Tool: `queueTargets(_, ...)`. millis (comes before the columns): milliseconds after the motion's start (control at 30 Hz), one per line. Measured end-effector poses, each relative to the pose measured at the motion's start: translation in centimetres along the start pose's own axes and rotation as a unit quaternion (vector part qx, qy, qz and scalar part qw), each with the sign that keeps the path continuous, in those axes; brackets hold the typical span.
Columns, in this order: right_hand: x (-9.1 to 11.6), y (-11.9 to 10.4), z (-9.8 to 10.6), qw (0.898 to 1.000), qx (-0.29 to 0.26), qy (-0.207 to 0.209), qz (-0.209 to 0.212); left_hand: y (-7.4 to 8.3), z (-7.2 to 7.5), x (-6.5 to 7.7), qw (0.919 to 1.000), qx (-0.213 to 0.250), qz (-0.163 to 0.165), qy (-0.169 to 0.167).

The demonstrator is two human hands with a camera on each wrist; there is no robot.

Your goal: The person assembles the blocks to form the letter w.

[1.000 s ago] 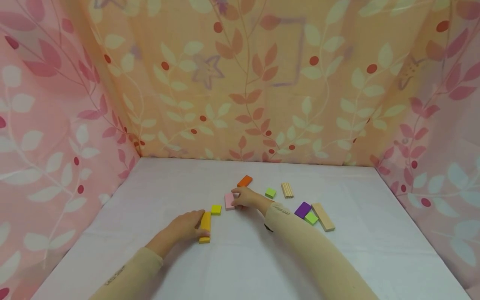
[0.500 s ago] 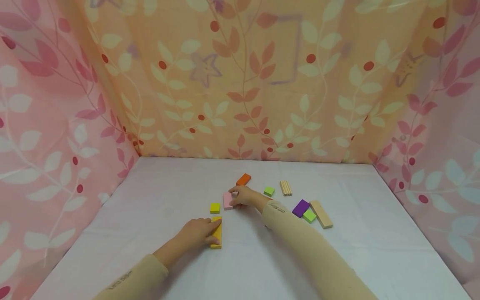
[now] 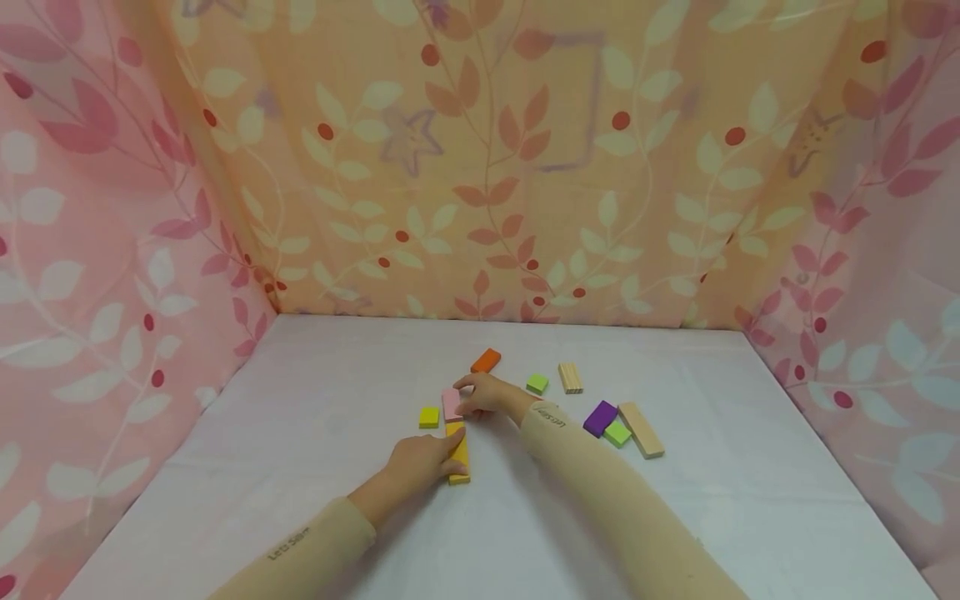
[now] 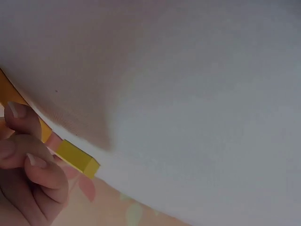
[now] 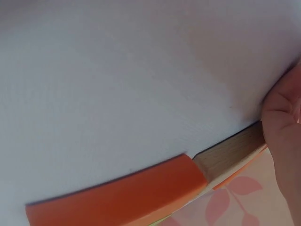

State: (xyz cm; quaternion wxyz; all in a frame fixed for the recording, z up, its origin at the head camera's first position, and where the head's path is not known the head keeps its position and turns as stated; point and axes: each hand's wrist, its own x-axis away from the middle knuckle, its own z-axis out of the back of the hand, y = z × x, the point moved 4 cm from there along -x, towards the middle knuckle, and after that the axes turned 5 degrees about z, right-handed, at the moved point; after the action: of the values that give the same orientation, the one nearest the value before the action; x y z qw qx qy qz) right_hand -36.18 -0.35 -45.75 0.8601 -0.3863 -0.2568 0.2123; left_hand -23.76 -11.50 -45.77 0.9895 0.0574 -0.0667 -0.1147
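Observation:
My left hand (image 3: 420, 467) grips a long yellow-orange block (image 3: 459, 463) lying flat on the white table, fingers at its far part and thumb near its close end. The far end of that block meets a pink block (image 3: 452, 405). On the pink block's right side is my right hand (image 3: 486, 393), pinching it with fingertips at the far end and thumb nearer. A small yellow block (image 3: 429, 417) lies just left of the pink one. In the right wrist view, a plain wooden block (image 5: 230, 153) runs up to my right hand, end to end with an orange-red block (image 5: 127, 193).
An orange block (image 3: 486, 361) lies beyond the right hand. To the right are a green block (image 3: 537, 383), a striped wooden block (image 3: 570, 378), a purple block (image 3: 600, 418), another green block (image 3: 617, 433) and a long plain block (image 3: 641, 430). Patterned cloth (image 3: 480, 167) surrounds the table.
My left hand has slid the long yellow-orange block rightward, then up against the near end of the pink block. The right hand has stayed at the pink block, which has shifted slightly left.

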Motion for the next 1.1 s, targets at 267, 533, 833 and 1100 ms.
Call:
queueTargets(267, 0.03, -0.1, -0.08, 1.0, 0.014, -0.008, -0.011, 0.43, 0.39, 0.26, 0.9983, -0.044, 0.03, 0.025)
queueTargets(533, 0.15, -0.36, 0.01, 1.0, 0.015, -0.012, -0.02, 0.47, 0.36, 0.11, 0.9964, -0.065, 0.027, 0.047)
queueTargets(833, 0.04, -0.2, 0.05, 0.999, 0.023, -0.013, -0.022, 0.86, 0.73, 0.34, 0.994, -0.089, 0.019, 0.059)
queueTargets(1100, -0.2, -0.04, 0.17, 1.0, 0.025, -0.011, -0.015, 0.35, 0.9, 0.71, 0.9956, -0.077, 0.043, 0.032)
